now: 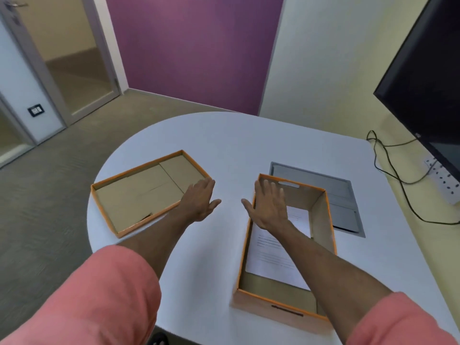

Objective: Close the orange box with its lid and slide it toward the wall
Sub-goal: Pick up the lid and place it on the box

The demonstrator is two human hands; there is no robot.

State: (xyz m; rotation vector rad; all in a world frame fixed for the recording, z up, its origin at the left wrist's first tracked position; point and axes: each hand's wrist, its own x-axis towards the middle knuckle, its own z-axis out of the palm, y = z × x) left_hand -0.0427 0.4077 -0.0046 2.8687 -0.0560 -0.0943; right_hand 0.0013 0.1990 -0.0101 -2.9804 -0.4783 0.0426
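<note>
Both hands reach forward over the white worktop [216, 145] with palms down and fingers spread, grasping nothing; salmon-pink sleeves [99, 295] cover the upper arms at the near edge of the view. Nearest the person, on the right, the orange box [321, 235] stands open on the worktop, its long side running away from the viewer, with a slot handle in its near end wall and another in the far one. A printed white sheet of paper [268, 260] lies flat on its cardboard floor. The right forearm crosses above this box, and the right hand [268, 207] hovers over the box's far left part, its fingers pointing toward the far end wall and its thumb sticking out past the left wall. The left hand [199, 200] is extended to the left of it, fingertips at the near right corner of the lid [139, 192]; whether they touch it cannot be told. That lid lies upside down, orange rim upward and brown inside showing, well apart from the box on the left half of the worktop. Just beyond the box sits a grey hatch panel [343, 200] set into the surface. Farther right, a black cable [398, 175] trails toward a white power strip [445, 183] below a dark screen [428, 78].
</note>
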